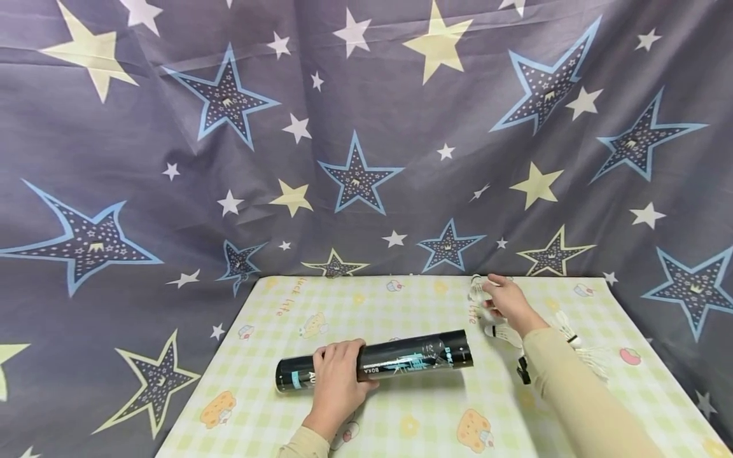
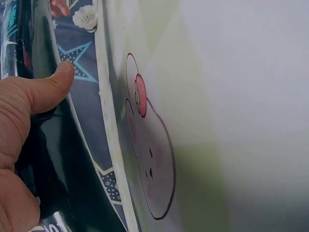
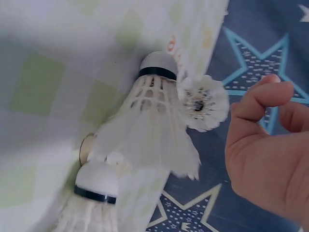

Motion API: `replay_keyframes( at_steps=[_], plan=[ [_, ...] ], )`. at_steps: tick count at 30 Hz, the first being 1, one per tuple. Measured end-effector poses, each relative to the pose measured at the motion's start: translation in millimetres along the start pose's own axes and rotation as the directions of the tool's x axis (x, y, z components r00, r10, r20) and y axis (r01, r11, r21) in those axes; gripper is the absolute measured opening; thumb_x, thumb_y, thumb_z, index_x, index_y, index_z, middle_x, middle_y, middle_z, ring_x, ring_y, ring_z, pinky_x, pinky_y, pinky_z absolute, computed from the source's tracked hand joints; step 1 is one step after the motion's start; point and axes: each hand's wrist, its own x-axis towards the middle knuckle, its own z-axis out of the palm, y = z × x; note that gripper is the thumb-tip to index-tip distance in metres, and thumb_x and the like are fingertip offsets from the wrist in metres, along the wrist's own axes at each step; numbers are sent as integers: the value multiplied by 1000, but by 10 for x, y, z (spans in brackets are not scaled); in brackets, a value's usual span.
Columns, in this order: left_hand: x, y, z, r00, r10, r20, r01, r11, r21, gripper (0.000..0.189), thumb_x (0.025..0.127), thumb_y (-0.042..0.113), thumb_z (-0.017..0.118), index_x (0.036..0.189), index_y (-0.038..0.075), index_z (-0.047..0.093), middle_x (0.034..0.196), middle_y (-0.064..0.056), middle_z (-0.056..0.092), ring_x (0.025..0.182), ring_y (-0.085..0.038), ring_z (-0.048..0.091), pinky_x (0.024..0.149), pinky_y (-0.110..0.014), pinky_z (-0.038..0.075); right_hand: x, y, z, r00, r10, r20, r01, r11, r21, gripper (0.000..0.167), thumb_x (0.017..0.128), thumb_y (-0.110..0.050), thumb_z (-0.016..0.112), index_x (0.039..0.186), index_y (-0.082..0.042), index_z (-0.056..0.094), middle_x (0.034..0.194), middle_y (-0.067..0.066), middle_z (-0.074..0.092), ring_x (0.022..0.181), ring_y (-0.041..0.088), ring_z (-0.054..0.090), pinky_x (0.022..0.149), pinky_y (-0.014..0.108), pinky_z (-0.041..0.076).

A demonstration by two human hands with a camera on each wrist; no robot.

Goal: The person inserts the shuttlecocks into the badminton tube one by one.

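My left hand [image 1: 339, 385] grips a black shuttlecock tube [image 1: 415, 356] with blue and white print, its thumb [image 2: 55, 87] lying along the side in the left wrist view. The tube lies slantwise, its right end toward the shuttlecocks. At the table's far side, my right hand [image 1: 509, 304] is beside a white feather shuttlecock [image 1: 476, 290]. In the right wrist view the bent fingers [image 3: 260, 99] of that hand hold nothing, with a gap to the shuttlecock [image 3: 205, 104]. A second shuttlecock [image 1: 504, 334] lies just below the right hand, its black band clear in the right wrist view.
More shuttlecocks lie right of the right forearm, one with a black band [image 1: 567, 329] and another with spread feathers [image 1: 595, 362]. A green-and-white checked cloth [image 1: 412, 423] covers the table. Behind its far edge hangs a grey star-patterned curtain [image 1: 378, 95].
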Motion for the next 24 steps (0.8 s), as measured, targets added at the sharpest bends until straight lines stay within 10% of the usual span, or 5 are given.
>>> replay_keyframes(
  at_steps=[11,24],
  plan=[
    [-42,108,58,999,31,10,-31,1000,-3,90,55,44,108,132,22,66,122,-2,76,115,-26,65,105,-54,39,157,241,-38,999,46,26,-46,999,-1,69,116,-23,35,170,3,1,168,34,30,83,9,68,74,28,58],
    [-15,-14,15,1000,1,4,-1,1000,3,90,56,45,107,132,21,66,122,-3,76,116,-28,65,106,-56,38,-108,58,164,992,-102,71,93,988,122,59,117,-23,39,165,8,25,167,31,34,82,-2,63,75,20,55]
  ],
)
